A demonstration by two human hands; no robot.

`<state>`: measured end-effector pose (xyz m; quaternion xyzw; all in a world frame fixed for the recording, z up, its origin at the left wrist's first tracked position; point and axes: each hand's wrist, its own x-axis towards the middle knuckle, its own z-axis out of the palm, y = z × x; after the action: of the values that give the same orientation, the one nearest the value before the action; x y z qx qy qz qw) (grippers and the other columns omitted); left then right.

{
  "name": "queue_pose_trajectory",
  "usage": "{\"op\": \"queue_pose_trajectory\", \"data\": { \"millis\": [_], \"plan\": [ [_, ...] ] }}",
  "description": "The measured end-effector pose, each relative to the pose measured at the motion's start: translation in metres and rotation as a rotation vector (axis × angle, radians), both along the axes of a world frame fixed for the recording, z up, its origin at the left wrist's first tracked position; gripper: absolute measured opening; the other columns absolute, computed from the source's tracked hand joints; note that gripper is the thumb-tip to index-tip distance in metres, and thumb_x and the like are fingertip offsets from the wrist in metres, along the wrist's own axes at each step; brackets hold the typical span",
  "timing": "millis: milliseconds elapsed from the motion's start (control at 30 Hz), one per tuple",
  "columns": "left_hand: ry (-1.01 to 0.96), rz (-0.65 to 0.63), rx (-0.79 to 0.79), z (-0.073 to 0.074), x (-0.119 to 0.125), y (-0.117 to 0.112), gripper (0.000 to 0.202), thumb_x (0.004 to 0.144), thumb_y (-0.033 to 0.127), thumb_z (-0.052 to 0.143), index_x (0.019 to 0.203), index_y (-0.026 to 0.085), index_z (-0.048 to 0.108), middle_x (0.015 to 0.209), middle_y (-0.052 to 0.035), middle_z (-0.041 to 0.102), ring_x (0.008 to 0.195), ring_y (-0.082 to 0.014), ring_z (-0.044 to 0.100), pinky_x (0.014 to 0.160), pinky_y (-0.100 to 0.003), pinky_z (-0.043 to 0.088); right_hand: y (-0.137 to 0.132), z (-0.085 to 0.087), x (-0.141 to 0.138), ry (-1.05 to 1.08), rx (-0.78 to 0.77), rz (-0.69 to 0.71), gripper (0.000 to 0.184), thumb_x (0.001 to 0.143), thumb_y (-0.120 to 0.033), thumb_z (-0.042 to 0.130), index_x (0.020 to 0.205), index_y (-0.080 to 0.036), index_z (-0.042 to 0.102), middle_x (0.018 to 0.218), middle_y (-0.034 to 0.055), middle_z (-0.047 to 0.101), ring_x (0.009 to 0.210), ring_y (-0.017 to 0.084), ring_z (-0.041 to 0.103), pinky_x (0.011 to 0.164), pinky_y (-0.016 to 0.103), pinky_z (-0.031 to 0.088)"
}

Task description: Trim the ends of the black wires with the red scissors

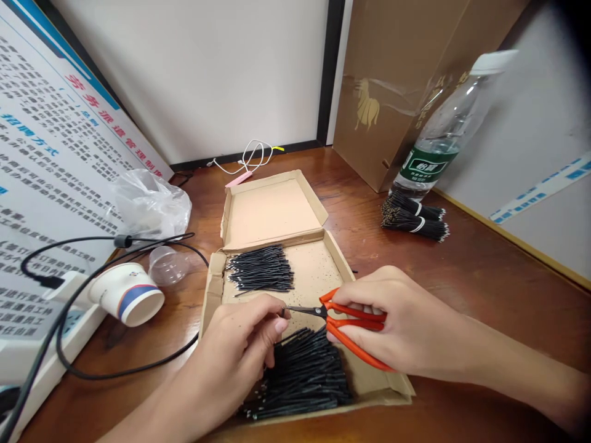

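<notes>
My right hand [392,320] is closed round the red handles of a pair of scissors [355,326], whose narrow blades point left. The blade tips meet the fingertips of my left hand [244,338], which pinches a short black wire [283,312]. Under both hands lies an open cardboard box [341,258]. A large heap of cut black wires [309,369] fills its near part, partly behind my left hand. Toward the far left of the box rests a smaller pile of black wires [261,269], laid side by side. Tiny dark scraps dot the cardboard between them.
On the right, tied wire bundles [415,224] lie by a water bottle [429,147] and a tall brown carton [369,92]. To the left are a tipped paper cup [129,295], a clear plastic cup [168,266], a plastic bag [152,203] and a looping black cable [133,375].
</notes>
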<state>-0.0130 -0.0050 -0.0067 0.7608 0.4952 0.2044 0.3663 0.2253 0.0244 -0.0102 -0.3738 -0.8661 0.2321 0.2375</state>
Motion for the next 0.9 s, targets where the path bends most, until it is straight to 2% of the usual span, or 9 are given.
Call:
{"op": "queue_pose_trajectory", "data": {
  "millis": [100, 333, 633, 900],
  "plan": [
    [-0.01, -0.009, 0.066, 0.0008, 0.0003, -0.0011, 0.019, 0.098, 0.018, 0.043, 0.087, 0.017, 0.058, 0.059, 0.0039, 0.061, 0.04, -0.0065, 0.057, 0.042, -0.015, 0.044, -0.001, -0.0002, 0.0014, 0.017, 0.007, 0.004, 0.019, 0.086, -0.022, 0.06, 0.07, -0.015, 0.066, 0.052, -0.0055, 0.054, 0.047, 0.008, 0.04, 0.057, 0.024, 0.034],
    [-0.081, 0.031, 0.144, 0.0029, 0.0018, -0.0045, 0.013, 0.094, 0.015, 0.053, 0.085, 0.016, 0.061, 0.056, 0.0043, 0.062, 0.035, -0.005, 0.054, 0.039, -0.014, 0.041, -0.0035, -0.0004, 0.0022, 0.025, 0.024, 0.034, 0.021, 0.087, -0.022, 0.059, 0.068, -0.015, 0.064, 0.051, -0.0059, 0.051, 0.047, 0.008, 0.039, 0.057, 0.024, 0.034],
    [-0.126, 0.043, 0.177, 0.0051, 0.0039, -0.0048, 0.013, 0.092, 0.012, 0.055, 0.081, 0.015, 0.061, 0.054, 0.0044, 0.06, 0.037, -0.0048, 0.054, 0.039, -0.013, 0.042, -0.0055, 0.0007, -0.0011, 0.061, 0.014, 0.064, 0.026, 0.088, -0.019, 0.059, 0.063, -0.017, 0.052, 0.053, -0.0095, 0.035, 0.048, 0.007, 0.028, 0.052, 0.023, 0.027],
    [-0.107, 0.023, 0.231, 0.0035, 0.002, -0.0049, 0.011, 0.092, 0.01, 0.056, 0.084, 0.016, 0.061, 0.055, 0.0054, 0.06, 0.037, -0.0045, 0.053, 0.041, -0.013, 0.042, -0.0044, 0.002, -0.0029, 0.101, 0.008, 0.075, 0.031, 0.087, -0.017, 0.059, 0.06, -0.018, 0.043, 0.053, -0.01, 0.03, 0.049, 0.007, 0.024, 0.048, 0.022, 0.023]
  ]
}}
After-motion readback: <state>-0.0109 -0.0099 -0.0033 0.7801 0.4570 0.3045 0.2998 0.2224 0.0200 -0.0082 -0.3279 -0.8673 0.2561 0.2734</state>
